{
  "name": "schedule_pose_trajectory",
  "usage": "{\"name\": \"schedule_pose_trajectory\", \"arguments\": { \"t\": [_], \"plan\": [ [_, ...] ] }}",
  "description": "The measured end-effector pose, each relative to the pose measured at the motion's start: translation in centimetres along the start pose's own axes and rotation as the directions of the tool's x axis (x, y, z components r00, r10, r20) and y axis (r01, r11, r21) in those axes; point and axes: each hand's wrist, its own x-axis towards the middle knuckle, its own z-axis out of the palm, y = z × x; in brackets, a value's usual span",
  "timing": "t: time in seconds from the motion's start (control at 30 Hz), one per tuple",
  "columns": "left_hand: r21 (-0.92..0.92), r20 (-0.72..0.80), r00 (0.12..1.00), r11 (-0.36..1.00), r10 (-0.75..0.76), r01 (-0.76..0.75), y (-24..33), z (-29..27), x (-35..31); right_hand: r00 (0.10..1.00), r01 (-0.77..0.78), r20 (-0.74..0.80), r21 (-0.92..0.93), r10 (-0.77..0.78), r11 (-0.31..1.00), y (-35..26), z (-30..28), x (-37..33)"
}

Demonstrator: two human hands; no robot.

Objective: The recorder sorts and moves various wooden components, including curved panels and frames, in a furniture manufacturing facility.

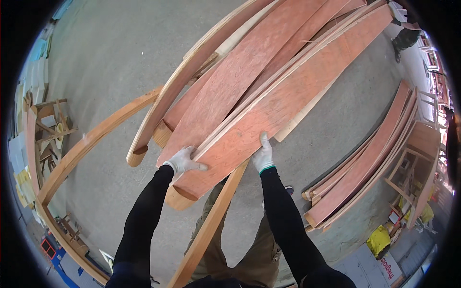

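A long reddish plywood board (283, 108) slants from just in front of me to the far right, with a pale layered edge and a rounded block (181, 199) under its near end. My left hand (185, 162), in a white glove, is closed on its left edge near that end, thumb lying on the face. On the opposite edge my right hand (263, 153) grips the same board, thumb on top and fingers hidden beneath. Other reddish panels (230, 91) lie along its left side. Beyond them stands a curved wooden piece (168, 96) with a rounded end.
A wooden beam (211, 225) passes under the board and between my legs. Another curved beam (103, 125) runs left. Stacked curved boards (365, 168) lie at the right on the concrete floor (115, 57). A person's leg (406, 41) shows far right.
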Motion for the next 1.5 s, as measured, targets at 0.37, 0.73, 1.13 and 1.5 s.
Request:
{"name": "schedule_pose_trajectory", "arguments": {
  "t": [0.37, 0.73, 1.13, 1.5],
  "plan": [
    [-0.030, -0.182, 0.976, 0.991, 0.122, -0.129, 5.9, 1.8, -7.2, 0.989, 0.144, 0.002, 0.233, -0.149, 0.962, 0.7, 1.5, -1.2],
    [-0.385, -0.137, 0.957, 0.877, 0.255, -0.289, 17.8, -9.4, -15.3, 0.975, 0.178, 0.065, 0.339, -0.212, 0.924, -4.6, 9.1, -5.7],
    [-0.398, 0.270, 0.879, 0.877, 0.393, -0.269, 47.3, 4.9, -10.2, 0.925, 0.375, 0.099, -0.076, -0.368, 0.924, -22.3, -7.4, -32.1],
    [-0.566, 0.584, 0.711, 0.824, 0.391, 0.011, 58.6, 54.9, -1.9, 0.742, 0.445, -0.485, -0.160, -0.463, 0.881, -25.4, -48.2, -44.0]
  ]
}}
